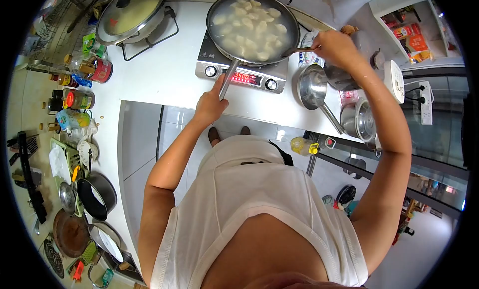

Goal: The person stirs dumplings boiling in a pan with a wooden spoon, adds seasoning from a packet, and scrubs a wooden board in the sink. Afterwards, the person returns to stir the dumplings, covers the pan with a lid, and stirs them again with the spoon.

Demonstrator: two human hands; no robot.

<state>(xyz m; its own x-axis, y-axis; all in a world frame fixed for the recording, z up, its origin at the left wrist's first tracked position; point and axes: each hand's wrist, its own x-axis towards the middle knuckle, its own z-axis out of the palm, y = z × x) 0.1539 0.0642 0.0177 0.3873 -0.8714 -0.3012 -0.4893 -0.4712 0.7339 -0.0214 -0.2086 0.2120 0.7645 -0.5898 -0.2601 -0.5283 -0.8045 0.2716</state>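
Observation:
A wide frying pan sits on the induction cooker, with several pale dumplings in cloudy water. My left hand is closed around the pan's metal handle. Above the pan's right rim, my right hand is closed on a brown spatula. The spatula's dark end reaches over the rim into the pan; its exact shape is hard to make out. Red digits glow on the cooker's display.
A lidded pan on a stand is at the back left. Bottles and jars line the left counter, with a black pot nearer me. On the right are a steel ladle-like pan, a steel pot and a power strip.

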